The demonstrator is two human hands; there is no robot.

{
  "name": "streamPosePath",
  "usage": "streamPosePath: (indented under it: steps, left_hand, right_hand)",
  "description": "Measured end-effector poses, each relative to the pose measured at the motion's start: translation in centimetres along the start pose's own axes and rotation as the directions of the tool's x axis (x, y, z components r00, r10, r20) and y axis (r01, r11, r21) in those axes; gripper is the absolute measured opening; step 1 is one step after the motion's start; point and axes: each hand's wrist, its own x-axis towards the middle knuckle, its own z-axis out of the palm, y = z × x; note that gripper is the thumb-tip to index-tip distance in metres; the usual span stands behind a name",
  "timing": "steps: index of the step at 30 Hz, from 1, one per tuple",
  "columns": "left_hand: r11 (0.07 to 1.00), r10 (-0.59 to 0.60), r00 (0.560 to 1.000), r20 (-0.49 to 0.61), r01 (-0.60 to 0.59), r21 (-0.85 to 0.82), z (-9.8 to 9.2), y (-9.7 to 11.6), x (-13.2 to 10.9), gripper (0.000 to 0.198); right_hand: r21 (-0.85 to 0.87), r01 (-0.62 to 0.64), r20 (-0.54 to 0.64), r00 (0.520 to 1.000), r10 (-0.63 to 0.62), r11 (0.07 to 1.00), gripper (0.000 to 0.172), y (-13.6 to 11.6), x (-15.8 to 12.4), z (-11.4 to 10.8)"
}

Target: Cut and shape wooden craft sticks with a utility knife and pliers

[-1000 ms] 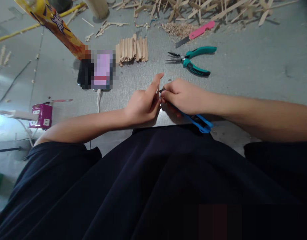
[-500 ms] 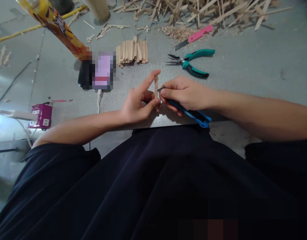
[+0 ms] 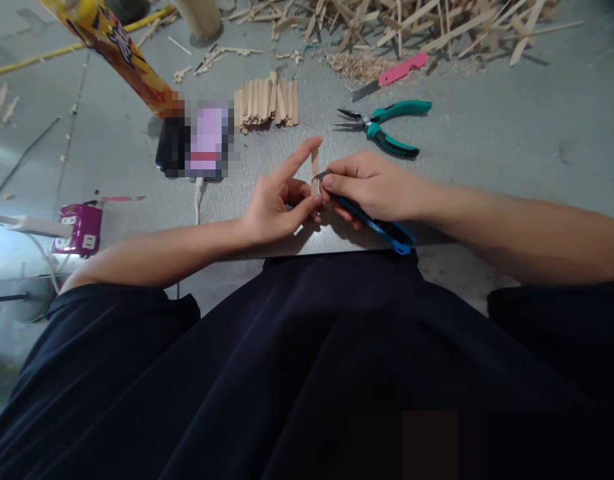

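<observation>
My left hand (image 3: 281,203) grips a short wooden stick (image 3: 315,162) upright, its index finger at the top end and its thumb at the lower end. My right hand (image 3: 369,185) is closed around a blue utility knife (image 3: 381,228), whose handle end sticks out below the palm. The knife's dark blade tip meets the right edge of the stick, about midway along it. Both hands are just above the table's near edge.
Beyond the hands lie cut wooden sticks (image 3: 267,103) in a row, green-handled pliers (image 3: 381,125) and a pink-handled saw blade (image 3: 399,70). A phone (image 3: 205,143) with a white cable, an orange-yellow tube (image 3: 121,57) and a purple power adapter (image 3: 81,229) are to the left.
The knife blade has shifted slightly left, from beside the stick onto it. The knife's handle end has swung a little left. The left hand keeps the same grip.
</observation>
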Motion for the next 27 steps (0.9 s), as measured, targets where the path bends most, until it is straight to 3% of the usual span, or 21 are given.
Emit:
streamPosePath:
  steps: [3,7,11,15,18,22,27]
  left_hand:
    - [0.998,0.066,0.998,0.014,-0.066,0.023,0.0,-0.8,0.0,0.101]
    - [0.972,0.213,0.973,0.085,-0.220,0.085,-0.3,-2.4,0.2,0.099]
    - [0.982,0.127,0.988,0.086,-0.137,0.131,-0.5,-2.6,0.2,0.099]
    - [0.995,0.092,0.991,0.100,-0.097,0.040,-0.2,-2.2,0.2,0.103]
    - [0.997,0.062,0.994,0.086,-0.065,0.037,-0.2,-2.3,0.4,0.108]
    - [0.998,-0.010,0.998,0.069,0.005,0.067,-0.6,-2.1,0.5,0.102]
    - [0.995,0.003,1.000,0.024,-0.005,0.103,-0.3,-2.0,0.3,0.088]
  right_hand:
    - [-0.057,0.031,-0.051,0.998,-0.034,0.998,0.049,0.5,0.2,0.1]
    - [-0.093,0.035,-0.036,0.999,-0.038,0.995,0.047,0.9,0.5,0.3]
    - [-0.053,0.053,-0.067,0.996,-0.057,0.997,0.047,0.6,0.3,0.5]
    - [0.015,0.125,-0.143,0.982,-0.121,0.992,0.044,0.6,0.1,0.2]
    - [0.001,0.150,-0.116,0.982,-0.149,0.989,0.046,1.1,0.5,-0.1]
    - [-0.036,0.138,-0.075,0.987,-0.140,0.990,0.051,1.9,1.0,0.0]
    - [-0.123,0.193,-0.164,0.964,-0.212,0.973,0.045,2.0,1.0,0.1]
